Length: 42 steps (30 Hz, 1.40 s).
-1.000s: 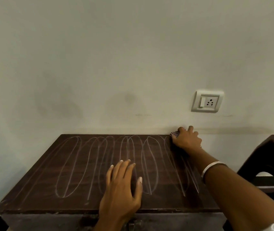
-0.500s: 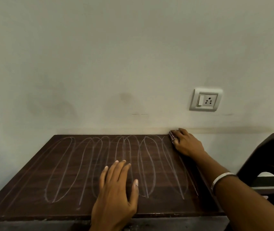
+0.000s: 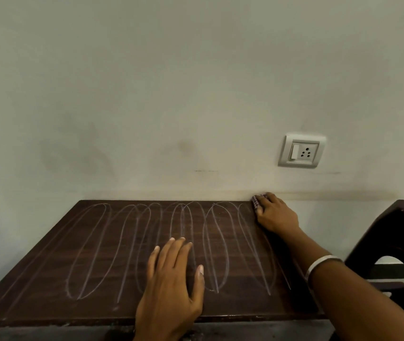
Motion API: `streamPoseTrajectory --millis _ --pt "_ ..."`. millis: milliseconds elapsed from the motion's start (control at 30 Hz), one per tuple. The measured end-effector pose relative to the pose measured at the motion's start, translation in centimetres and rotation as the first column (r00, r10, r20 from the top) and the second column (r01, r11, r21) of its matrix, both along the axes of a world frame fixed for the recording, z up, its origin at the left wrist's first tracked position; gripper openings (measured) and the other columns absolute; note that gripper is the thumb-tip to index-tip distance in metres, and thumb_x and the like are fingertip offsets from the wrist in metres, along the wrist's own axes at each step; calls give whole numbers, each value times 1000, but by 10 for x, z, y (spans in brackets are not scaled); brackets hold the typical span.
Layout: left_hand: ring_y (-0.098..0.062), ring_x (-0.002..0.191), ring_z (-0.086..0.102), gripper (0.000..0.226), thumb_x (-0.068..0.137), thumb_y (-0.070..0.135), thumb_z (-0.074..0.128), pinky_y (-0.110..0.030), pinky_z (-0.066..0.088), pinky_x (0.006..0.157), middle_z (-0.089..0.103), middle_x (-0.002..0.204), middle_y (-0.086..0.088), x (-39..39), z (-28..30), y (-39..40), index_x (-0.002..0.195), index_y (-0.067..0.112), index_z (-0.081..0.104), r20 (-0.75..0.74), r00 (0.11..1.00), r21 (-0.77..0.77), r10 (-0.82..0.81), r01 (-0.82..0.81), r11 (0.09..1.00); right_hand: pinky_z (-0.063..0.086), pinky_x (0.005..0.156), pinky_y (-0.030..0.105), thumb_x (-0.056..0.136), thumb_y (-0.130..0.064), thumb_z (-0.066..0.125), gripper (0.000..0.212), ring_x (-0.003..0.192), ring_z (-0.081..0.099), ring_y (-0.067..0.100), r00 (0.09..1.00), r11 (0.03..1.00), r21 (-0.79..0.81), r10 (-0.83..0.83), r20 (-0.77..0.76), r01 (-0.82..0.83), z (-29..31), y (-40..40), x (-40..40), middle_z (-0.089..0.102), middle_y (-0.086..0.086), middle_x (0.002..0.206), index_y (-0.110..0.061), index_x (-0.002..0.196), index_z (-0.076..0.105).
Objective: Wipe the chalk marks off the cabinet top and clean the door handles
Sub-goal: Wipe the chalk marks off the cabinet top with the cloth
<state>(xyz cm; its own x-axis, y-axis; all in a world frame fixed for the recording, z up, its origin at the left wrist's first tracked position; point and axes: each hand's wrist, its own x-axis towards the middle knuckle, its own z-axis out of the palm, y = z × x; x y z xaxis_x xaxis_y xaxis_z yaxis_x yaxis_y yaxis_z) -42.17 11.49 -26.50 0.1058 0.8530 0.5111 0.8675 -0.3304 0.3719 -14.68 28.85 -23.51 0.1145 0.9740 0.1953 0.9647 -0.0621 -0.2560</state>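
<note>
The left hand lies flat on the dark wooden cabinet top, near the front edge. Its fingers are stretched out and close together, with the thumb out to the side. It holds nothing. It only presses down on the wood.

The right hand reaches far past the left hand, up to the back right corner of the cabinet top, right by the wall. Its fingers are curled over a small checked cloth. Only a bit of the cloth peeks out in front of the fingertips, so most of it is hidden under the hand. The cloth touches the wood at the corner. A white bangle sits on the right arm, well behind the hand.

The chalk marks are long thin white loops. They run from the back of the top to the front, one after another. They fill the wood to the left of the right hand and go all the way across. Some loops pass under the left hand and on both sides of it. The last loops are just beside the cloth.

On the wall above the right hand is a white switch and socket plate. To the right of the right arm stands a dark stool, apart from the cabinet.
</note>
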Motion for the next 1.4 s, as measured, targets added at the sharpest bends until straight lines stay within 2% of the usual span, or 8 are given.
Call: streamPoseTrajectory --millis 200,367,467,667,767,967,1233,1400 --pt "-9 136 34 56 89 55 32 -41 17 117 49 140 8 1 -2 3 132 26 51 -6 1000 -8 11 -11 1000 34 110 45 98 -37 31 50 144 28 23 994 995 -18 -98 -51 97 2 -1 5 25 0 159 -30 147 36" --pt "-10 137 33 56 89 55 31 -33 5 117 48 141 9 1 -3 2 133 26 50 -19 1000 -6 11 -12 1000 29 114 42 99 -37 32 49 146 23 23 1000 1000 17 1 24 -1 0 -3 -15 26 1 159 -28 147 36" --pt "-9 136 34 55 90 55 30 -33 6 117 49 140 9 0 -2 1 132 26 50 -10 1000 -5 10 -10 1000 29 114 42 99 -41 30 51 147 22 21 998 999 10 39 39 -40 -1 -7 -15 23 -1 160 -31 149 33" --pt "-9 138 31 59 90 57 23 -38 10 118 46 142 9 1 0 0 134 27 49 -18 1000 -23 21 -22 999 30 114 44 99 -40 29 51 146 23 22 993 995 -4 -96 -70 96 -3 -15 14 21 0 161 -31 149 33" --pt "-9 141 26 64 90 59 16 -35 4 120 42 146 10 1 -1 0 137 27 45 -31 999 -31 28 -29 999 25 117 43 99 -39 30 52 148 17 22 998 998 16 -66 -13 66 -5 -19 4 21 1 161 -30 149 33" --pt "-11 139 31 62 91 57 19 -37 7 120 46 143 7 2 0 -2 135 25 49 -31 999 -42 21 -22 999 21 118 41 100 -42 29 52 149 16 20 998 998 19 57 31 -57 -5 -38 -21 18 -1 162 -31 151 30" --pt "-13 137 36 61 91 56 20 -39 12 119 49 140 6 2 0 -2 133 23 52 -50 998 -39 27 -29 999 28 115 41 100 -39 31 51 147 22 22 997 996 39 -81 0 81 -4 -44 0 22 0 161 -30 150 33" --pt "-14 135 40 58 92 53 25 -41 17 119 53 136 4 1 -1 -2 130 20 54 -54 998 -24 22 -23 999 24 118 43 99 -41 30 53 147 19 24 999 1000 4 -31 18 31 -5 -52 -16 19 2 162 -31 151 30"
